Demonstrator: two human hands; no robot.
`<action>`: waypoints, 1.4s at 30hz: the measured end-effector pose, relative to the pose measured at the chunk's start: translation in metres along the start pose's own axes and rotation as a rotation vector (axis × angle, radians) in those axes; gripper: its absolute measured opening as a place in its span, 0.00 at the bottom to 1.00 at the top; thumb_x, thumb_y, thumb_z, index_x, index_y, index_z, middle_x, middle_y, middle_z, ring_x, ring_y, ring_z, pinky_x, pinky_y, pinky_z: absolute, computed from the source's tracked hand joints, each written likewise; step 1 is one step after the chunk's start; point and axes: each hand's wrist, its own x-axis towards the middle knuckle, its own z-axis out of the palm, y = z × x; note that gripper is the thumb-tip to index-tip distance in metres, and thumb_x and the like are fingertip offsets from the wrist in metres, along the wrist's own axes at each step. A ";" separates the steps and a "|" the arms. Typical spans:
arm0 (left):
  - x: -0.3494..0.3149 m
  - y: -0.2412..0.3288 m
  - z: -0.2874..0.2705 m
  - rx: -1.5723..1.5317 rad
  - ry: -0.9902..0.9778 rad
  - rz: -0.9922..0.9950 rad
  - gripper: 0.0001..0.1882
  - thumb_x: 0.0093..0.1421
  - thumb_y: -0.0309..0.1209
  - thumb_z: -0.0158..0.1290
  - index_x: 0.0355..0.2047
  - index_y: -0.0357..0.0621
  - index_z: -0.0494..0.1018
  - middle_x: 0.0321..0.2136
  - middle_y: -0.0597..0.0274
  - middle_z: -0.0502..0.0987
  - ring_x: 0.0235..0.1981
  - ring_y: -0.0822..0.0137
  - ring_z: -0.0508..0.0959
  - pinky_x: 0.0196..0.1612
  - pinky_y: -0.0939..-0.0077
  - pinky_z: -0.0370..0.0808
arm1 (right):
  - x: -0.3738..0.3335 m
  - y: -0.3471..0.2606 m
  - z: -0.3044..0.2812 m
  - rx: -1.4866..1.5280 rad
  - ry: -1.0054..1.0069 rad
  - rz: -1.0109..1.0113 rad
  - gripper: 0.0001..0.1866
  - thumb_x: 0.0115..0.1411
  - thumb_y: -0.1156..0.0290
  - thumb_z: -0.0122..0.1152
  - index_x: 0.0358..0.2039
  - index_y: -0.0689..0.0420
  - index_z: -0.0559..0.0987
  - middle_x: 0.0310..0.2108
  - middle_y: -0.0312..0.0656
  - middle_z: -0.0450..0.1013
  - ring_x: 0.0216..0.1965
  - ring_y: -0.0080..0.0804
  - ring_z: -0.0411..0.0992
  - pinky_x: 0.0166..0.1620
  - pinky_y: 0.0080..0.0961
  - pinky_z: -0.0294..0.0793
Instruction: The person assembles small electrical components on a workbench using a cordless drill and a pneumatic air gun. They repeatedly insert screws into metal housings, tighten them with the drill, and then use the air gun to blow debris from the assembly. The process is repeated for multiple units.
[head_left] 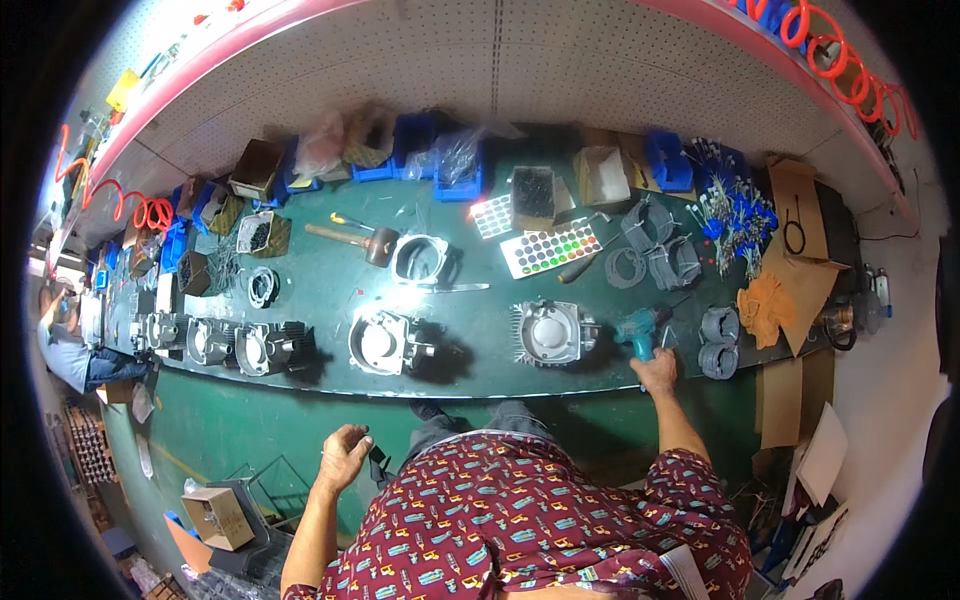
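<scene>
My right hand (656, 372) is closed round the grip of a teal power drill (637, 328) near the bench's front edge. The drill's nose points to the far right. To its left sits a finned grey metal engine housing (552, 333) with a round raised middle. A similar housing (380, 342) stands farther left. My left hand (345, 456) hangs before the bench, away from the parts, its fingers curled; whether anything is in them is hidden. A dark strap-like piece (379, 466) shows beside it. Grey ring-shaped parts (719, 343) stand right of the drill.
More housings (255, 349) line the bench at left. Behind lie a mallet (378, 247), a metal ring (419, 260), a sticker sheet (550, 247) and blue bins (458, 178). Orange gloves (766, 310) and wire bundles (735, 215) are at right. Another person (72, 345) is far left.
</scene>
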 end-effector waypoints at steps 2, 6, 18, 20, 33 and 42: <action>0.004 0.030 -0.002 -0.082 -0.015 0.040 0.16 0.62 0.28 0.59 0.46 0.28 0.74 0.38 0.56 0.82 0.41 0.70 0.80 0.47 0.73 0.77 | -0.021 0.002 -0.003 0.056 0.178 -0.024 0.27 0.40 0.55 0.71 0.33 0.66 0.79 0.40 0.58 0.72 0.44 0.55 0.73 0.48 0.45 0.74; 0.012 0.087 -0.009 -0.218 -0.103 0.224 0.16 0.63 0.30 0.60 0.48 0.32 0.75 0.38 0.59 0.82 0.42 0.70 0.80 0.49 0.72 0.76 | -0.066 -0.040 -0.032 0.170 0.408 -0.128 0.23 0.40 0.59 0.73 0.26 0.66 0.76 0.33 0.54 0.72 0.38 0.54 0.72 0.42 0.46 0.72; 0.043 0.160 0.025 -0.442 -0.046 0.909 0.26 0.62 0.35 0.61 0.57 0.36 0.69 0.48 0.50 0.77 0.49 0.57 0.77 0.51 0.65 0.75 | -0.255 -0.370 -0.047 0.501 0.020 -1.038 0.27 0.40 0.64 0.77 0.41 0.60 0.78 0.34 0.45 0.70 0.33 0.40 0.70 0.36 0.32 0.72; 0.024 0.144 -0.009 -0.645 0.074 0.700 0.19 0.66 0.30 0.56 0.56 0.38 0.70 0.47 0.56 0.78 0.46 0.63 0.78 0.49 0.68 0.76 | -0.274 -0.396 -0.054 0.644 -0.157 -1.082 0.23 0.45 0.66 0.74 0.42 0.59 0.79 0.31 0.41 0.68 0.29 0.32 0.69 0.33 0.29 0.71; -0.045 -0.026 -0.123 -0.211 0.599 0.390 0.22 0.64 0.28 0.56 0.58 0.40 0.71 0.50 0.58 0.77 0.46 0.67 0.77 0.50 0.72 0.75 | -0.175 -0.515 0.032 1.279 -1.029 -0.105 0.12 0.69 0.74 0.52 0.48 0.69 0.72 0.46 0.54 0.75 0.47 0.45 0.77 0.53 0.41 0.81; -0.064 -0.040 -0.155 -0.523 0.533 0.173 0.20 0.61 0.31 0.58 0.53 0.39 0.73 0.46 0.60 0.78 0.44 0.66 0.75 0.48 0.68 0.73 | -0.173 -0.791 0.083 1.064 -0.927 -0.379 0.43 0.64 0.46 0.57 0.70 0.60 0.56 0.70 0.54 0.56 0.71 0.54 0.51 0.69 0.57 0.51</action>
